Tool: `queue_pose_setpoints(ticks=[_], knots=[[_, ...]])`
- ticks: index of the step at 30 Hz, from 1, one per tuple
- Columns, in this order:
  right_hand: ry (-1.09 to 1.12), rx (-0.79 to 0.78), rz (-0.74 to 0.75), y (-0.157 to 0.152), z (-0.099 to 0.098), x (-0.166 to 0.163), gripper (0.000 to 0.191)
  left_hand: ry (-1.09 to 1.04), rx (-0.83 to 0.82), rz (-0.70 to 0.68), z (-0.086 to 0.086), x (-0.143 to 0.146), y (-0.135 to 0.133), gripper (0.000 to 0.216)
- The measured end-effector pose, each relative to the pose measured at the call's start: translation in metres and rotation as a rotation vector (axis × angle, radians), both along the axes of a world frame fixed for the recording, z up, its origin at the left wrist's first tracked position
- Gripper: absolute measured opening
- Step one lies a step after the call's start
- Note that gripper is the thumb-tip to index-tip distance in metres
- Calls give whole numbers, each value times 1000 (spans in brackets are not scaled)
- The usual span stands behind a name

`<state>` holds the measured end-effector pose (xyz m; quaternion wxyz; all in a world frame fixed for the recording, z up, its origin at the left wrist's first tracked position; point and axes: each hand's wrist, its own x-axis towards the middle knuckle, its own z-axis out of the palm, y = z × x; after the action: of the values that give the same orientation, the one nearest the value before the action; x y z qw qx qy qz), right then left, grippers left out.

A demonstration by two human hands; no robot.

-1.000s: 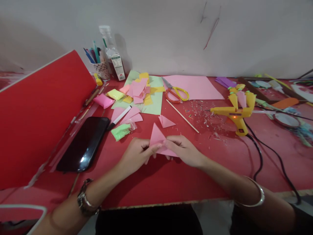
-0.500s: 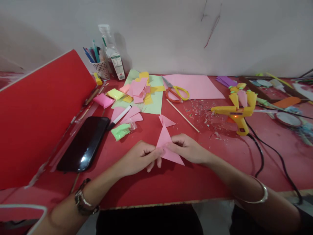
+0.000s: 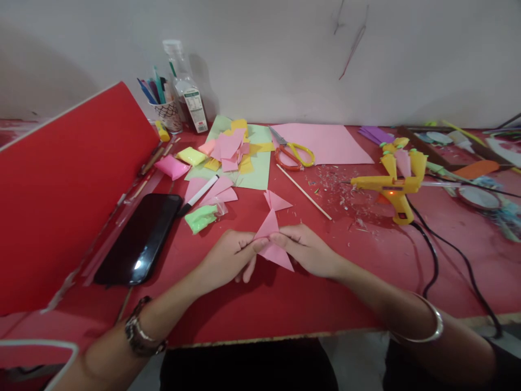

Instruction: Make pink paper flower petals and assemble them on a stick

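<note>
A folded pink paper triangle [image 3: 272,239] is held between both hands just above the red table [image 3: 285,304]. My left hand [image 3: 230,258] pinches its left side with thumb and fingers closed. My right hand [image 3: 307,250] pinches its right side, fingers curled. Just beyond them on the table lies a smaller folded pink paper piece [image 3: 277,201].
A black phone [image 3: 140,239] lies at left beside a tilted red board [image 3: 69,184]. Behind are a wooden stick [image 3: 303,191], scissors [image 3: 291,152], a pink sheet [image 3: 323,144], paper scraps [image 3: 234,149], a pen cup [image 3: 169,114]. A yellow glue gun [image 3: 393,190] with black cable [image 3: 431,255] stands at right.
Both hands kept hold of the pink paper and turned and refolded it; its upper tip now points up toward the smaller pink piece, and the fingertips have closed together at its middle.
</note>
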<state>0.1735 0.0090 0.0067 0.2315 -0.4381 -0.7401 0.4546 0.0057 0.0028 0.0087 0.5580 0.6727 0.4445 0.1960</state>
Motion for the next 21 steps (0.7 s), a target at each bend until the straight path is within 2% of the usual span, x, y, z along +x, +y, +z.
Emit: queue_pose_setpoints(ticks=[3,6,7,9,11,15,21], knots=[[11,25,-30,-1,1,0,31,-30,-48,-16,0,-2,1,51],[132,101,-72,-2,2,3,8,-63,-93,-29,2,-5,3,52],[178,140,-67,-2,3,5,8,-79,-109,-25,3,-5,4,52],[254,220,-15,-1,4,8,25,-115,-129,9,5,-6,4,55],[291,276,80,0,6,11,30,-141,-124,70,6,-7,4,57],[232,286,207,1,8,14,29,-135,-90,124,5,-6,3,53],[214,239,204,2,8,13,26,-111,-25,113,1,-5,5,51]])
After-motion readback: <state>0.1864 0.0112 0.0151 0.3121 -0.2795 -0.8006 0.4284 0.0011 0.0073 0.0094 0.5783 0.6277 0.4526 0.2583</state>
